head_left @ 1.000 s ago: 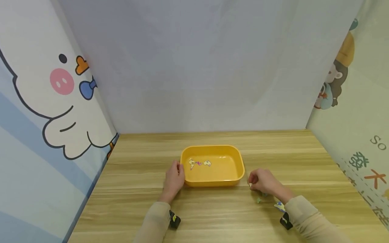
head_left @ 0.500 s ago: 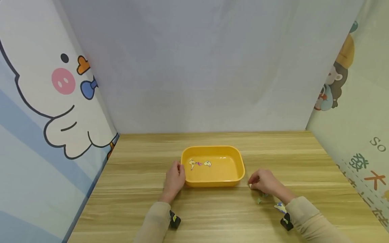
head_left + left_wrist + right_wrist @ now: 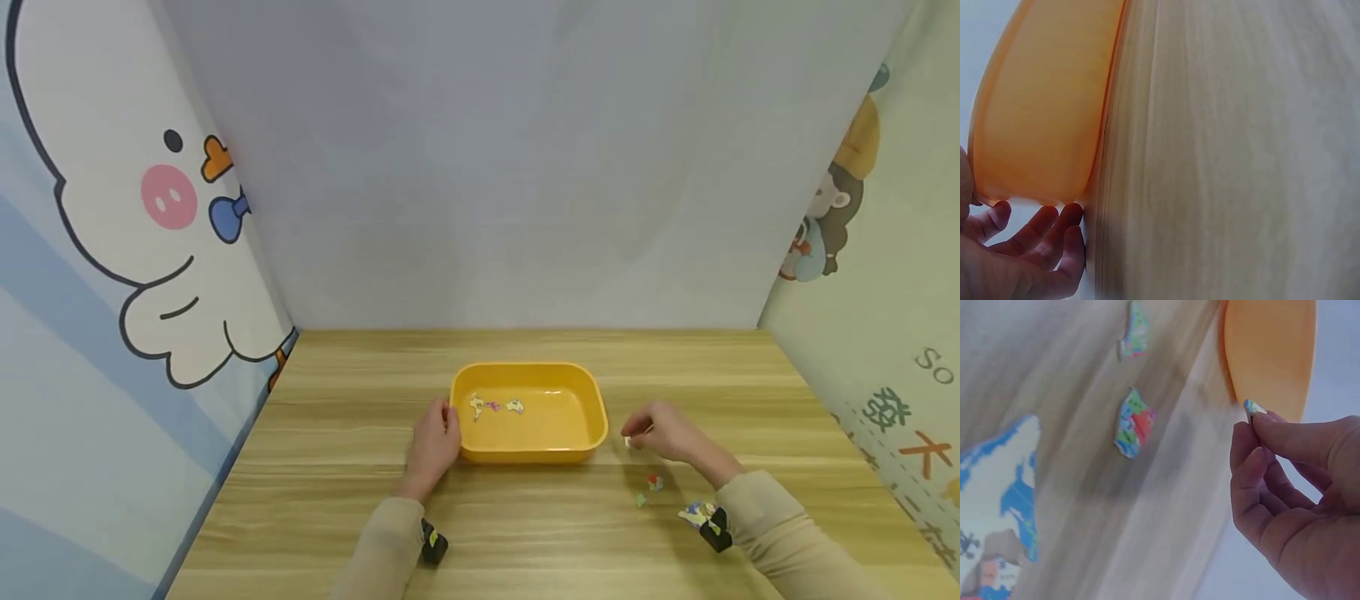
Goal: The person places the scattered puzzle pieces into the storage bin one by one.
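Observation:
A yellow plastic tray (image 3: 532, 454) sits on the wooden table with several small flat pieces inside, one of them a pale piece (image 3: 514, 406). My left hand (image 3: 433, 437) holds its left end, thumb at the rim and fingertips against the outer wall (image 3: 1041, 125). Just off the tray's right end, my right hand (image 3: 663, 431) pinches a small puzzle piece (image 3: 1252, 407) between thumb and fingers, close above the table. Below that hand lie a red-and-green map puzzle piece (image 3: 1136, 425), a green one (image 3: 1137, 330) and a larger blue-and-white one (image 3: 1019, 481).
The wooden table (image 3: 360, 367) runs back to a plain grey curtain (image 3: 480, 183). Cartoon-printed curtains flank it, a white bird (image 3: 112, 217) on the left one. A black wrist camera (image 3: 716, 531) partly covers the larger blue-and-white piece.
My right hand has risen and shifted slightly right with the pinched puzzle piece, uncovering the red-and-green piece beneath. My left hand stays at the tray. The head view has shifted a little.

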Demonstrator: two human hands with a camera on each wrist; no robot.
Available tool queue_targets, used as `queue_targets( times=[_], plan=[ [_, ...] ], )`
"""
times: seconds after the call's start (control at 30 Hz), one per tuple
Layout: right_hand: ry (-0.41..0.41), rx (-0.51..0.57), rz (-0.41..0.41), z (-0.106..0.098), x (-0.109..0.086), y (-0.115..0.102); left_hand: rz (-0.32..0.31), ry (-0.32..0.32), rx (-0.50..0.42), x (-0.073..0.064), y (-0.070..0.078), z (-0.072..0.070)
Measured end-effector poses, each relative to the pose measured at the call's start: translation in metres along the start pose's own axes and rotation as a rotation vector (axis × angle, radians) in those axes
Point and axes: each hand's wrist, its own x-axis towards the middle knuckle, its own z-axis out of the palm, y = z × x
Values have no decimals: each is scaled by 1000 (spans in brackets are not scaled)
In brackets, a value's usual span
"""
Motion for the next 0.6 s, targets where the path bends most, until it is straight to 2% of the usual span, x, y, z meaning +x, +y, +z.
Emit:
queue_targets(
  times=[0.27,0.6],
  plan=[
    [-14,18,38,-13,1,-7,3,-5,-14,-1,2,3],
    [5,-29,-5,-27,14,-20,-41,-34,-21,-1,5,1]
  ],
)
